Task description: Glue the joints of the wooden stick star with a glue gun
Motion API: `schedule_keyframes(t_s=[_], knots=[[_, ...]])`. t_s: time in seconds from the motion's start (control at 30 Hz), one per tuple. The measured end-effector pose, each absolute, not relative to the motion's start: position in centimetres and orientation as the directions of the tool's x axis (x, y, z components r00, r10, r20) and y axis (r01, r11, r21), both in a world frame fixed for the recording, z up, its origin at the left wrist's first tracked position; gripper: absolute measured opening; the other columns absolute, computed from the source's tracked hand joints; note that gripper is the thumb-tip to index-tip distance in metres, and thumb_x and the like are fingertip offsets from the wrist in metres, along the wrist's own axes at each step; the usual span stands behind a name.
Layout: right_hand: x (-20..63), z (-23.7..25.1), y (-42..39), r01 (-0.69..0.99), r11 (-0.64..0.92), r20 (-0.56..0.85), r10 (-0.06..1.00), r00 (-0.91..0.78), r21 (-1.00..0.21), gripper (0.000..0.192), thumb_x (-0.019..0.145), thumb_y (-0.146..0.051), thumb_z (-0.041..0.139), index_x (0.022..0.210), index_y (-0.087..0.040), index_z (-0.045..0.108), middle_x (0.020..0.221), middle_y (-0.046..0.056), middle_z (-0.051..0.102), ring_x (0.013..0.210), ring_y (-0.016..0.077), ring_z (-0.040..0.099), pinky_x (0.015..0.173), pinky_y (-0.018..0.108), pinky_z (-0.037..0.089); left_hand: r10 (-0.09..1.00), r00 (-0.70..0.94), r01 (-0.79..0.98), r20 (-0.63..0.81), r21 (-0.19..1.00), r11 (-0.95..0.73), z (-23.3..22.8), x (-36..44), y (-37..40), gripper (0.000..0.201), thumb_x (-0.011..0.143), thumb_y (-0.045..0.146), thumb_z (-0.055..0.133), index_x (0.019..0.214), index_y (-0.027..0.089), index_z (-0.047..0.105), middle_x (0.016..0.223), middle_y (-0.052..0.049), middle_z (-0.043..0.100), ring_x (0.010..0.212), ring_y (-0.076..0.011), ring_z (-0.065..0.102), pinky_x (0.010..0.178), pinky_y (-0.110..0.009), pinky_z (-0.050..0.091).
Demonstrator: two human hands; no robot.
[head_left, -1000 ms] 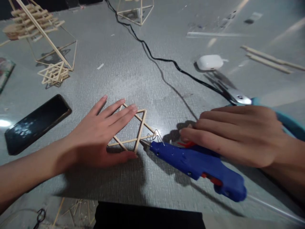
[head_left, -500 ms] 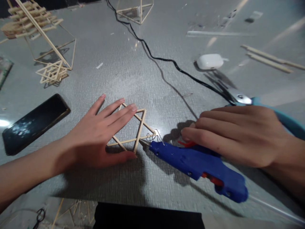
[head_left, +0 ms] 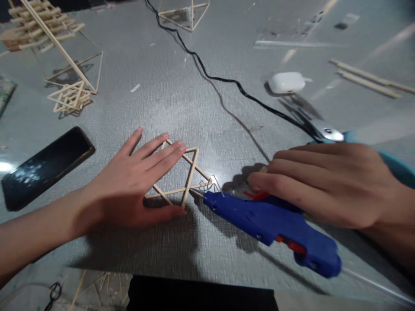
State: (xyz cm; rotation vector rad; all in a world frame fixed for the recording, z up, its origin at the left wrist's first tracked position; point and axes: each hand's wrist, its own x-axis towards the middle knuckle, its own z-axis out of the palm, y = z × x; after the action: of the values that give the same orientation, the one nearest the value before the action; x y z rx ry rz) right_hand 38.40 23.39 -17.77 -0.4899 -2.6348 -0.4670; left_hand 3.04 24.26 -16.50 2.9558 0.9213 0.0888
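Note:
My left hand lies flat with spread fingers over a star-shaped frame of thin wooden sticks, pressing it against the table. Its thumb touches a lower corner of the frame, and the palm hides the frame's left part. My right hand is closed around the handle of a blue hot glue gun with red trigger parts. The gun's metal nozzle points left and meets the frame where two sticks cross near its right tip. A clear glue stick sticks out of the gun's back end.
A phone lies left. Stick structures stand behind it, another stick frame at the back. A black cord crosses the table. Scissors, a white case and loose sticks lie right.
The glue gun's back end and my right hand have shifted very slightly to the right. The nozzle, my left hand and the stick frame look the same.

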Motion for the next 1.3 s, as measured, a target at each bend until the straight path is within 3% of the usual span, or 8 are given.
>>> schedule_keyframes(t_s=[0.33, 0.87, 1.3], knots=[[38.47, -17.74, 23.29, 0.405, 0.879, 0.447, 0.265, -0.855, 0.253, 0.016, 0.114, -0.015, 0.042, 0.113, -0.019, 0.058, 0.075, 0.002, 0.062, 0.066, 0.0205, 0.054, 0.057, 0.039, 0.040, 0.570, 0.820, 0.568, 0.041, 0.054, -0.821, -16.43, 2.95, 24.19, 0.096, 0.107, 0.074, 0.048, 0.176, 0.013, 0.022, 0.178, -0.015, 0.042, 0.171, -0.0370, 0.027, 0.141, -0.062, 0.004], [38.54, -17.74, 23.28, 0.426, 0.876, 0.450, 0.293, -0.843, 0.227, 0.011, 0.113, -0.018, 0.048, 0.109, -0.019, 0.058, 0.074, 0.001, 0.060, 0.065, 0.0200, 0.053, 0.056, 0.039, 0.040, 0.576, 0.817, 0.575, 0.029, 0.042, -0.817, -16.56, 3.00, 24.21, 0.096, 0.107, 0.075, 0.048, 0.176, 0.013, 0.023, 0.177, -0.015, 0.042, 0.171, -0.0368, 0.027, 0.141, -0.064, 0.004], [38.57, -18.09, 23.26, 0.413, 0.884, 0.442, 0.288, -0.850, 0.220, 0.015, 0.114, -0.018, 0.042, 0.113, -0.022, 0.057, 0.077, 0.002, 0.062, 0.067, 0.0219, 0.057, 0.056, 0.041, 0.040, 0.577, 0.816, 0.576, 0.024, 0.049, -0.816, -16.30, 3.04, 24.28, 0.094, 0.108, 0.074, 0.047, 0.176, 0.015, 0.022, 0.178, -0.014, 0.042, 0.171, -0.0358, 0.026, 0.141, -0.061, 0.002]])
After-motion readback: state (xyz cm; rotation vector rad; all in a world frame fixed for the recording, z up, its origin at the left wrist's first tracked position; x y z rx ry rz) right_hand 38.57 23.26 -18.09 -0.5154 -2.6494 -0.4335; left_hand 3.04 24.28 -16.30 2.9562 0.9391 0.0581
